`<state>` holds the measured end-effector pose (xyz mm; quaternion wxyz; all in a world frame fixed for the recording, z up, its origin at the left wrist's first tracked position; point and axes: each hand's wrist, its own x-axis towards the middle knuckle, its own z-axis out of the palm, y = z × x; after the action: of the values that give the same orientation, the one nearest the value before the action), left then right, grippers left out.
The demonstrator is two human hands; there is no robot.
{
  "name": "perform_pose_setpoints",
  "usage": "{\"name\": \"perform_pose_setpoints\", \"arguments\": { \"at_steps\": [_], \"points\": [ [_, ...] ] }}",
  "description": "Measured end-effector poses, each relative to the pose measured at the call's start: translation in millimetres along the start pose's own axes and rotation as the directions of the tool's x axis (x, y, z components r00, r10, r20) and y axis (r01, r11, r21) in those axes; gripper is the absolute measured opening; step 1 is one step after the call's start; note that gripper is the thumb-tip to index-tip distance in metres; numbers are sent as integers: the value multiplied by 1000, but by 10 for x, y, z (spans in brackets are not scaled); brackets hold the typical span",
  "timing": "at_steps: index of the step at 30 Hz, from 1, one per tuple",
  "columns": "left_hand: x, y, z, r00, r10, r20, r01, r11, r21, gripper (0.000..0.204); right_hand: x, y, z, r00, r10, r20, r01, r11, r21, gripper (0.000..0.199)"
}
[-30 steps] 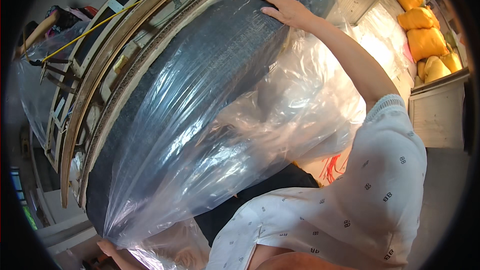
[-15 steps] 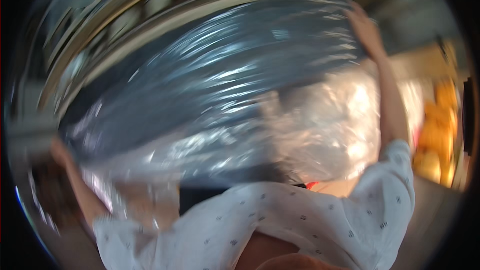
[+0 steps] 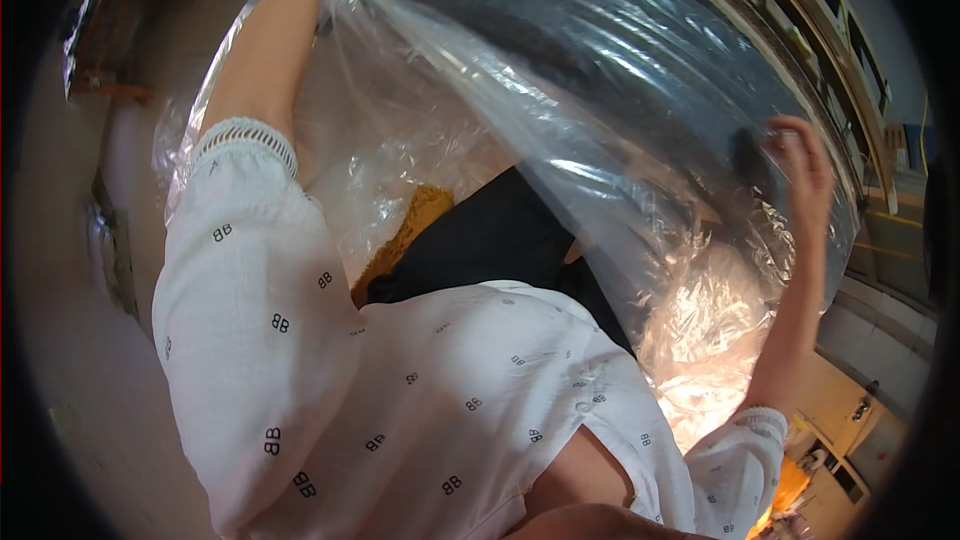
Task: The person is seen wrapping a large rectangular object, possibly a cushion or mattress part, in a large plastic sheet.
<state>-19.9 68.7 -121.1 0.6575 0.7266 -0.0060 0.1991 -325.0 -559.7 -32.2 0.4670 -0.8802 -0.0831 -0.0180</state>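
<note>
A wide sheet of clear plastic film [image 3: 480, 80] spreads in wrinkles from the upper left across a dark surface [image 3: 660, 70]. My left forearm [image 3: 265, 60] reaches up along the film's left side. The left hand itself lies beyond the upper edge, so its fingers and whatever they hold are hidden. Over the film's right part is my right hand [image 3: 805, 160], raised, with loosely curled fingers a little apart and slightly blurred. Nothing shows in it. Below that hand the film bunches into bright crumpled folds [image 3: 710, 320].
Dark trousers [image 3: 480, 240] and a mustard-yellow cloth-like thing [image 3: 415, 225] show under the film's near side. Long wooden rails [image 3: 840, 60] run along the far right. At the lower right are a wooden cabinet [image 3: 835, 400] and orange-yellow items [image 3: 785, 490].
The view has swung round, bringing the wooden rails from the upper left to the right. My left arm now stretches up past the frame's edge; my right hand appears lower, over the film.
</note>
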Motion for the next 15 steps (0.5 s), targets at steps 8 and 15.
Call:
{"name": "perform_pose_setpoints", "arguments": {
  "at_steps": [8, 15],
  "points": [
    [-123, 17, 468, 921, 220, -322, -179, 972, 152, 11, 76, -557, 2731, 770, -285, 571, 185, 956, 228, 55],
    [-362, 260, 687, 893, 263, -366, -141, 934, 327, 15, 460, 10, 3510, 794, -98, 600, 202, 973, -109, 41]
  ]
}}
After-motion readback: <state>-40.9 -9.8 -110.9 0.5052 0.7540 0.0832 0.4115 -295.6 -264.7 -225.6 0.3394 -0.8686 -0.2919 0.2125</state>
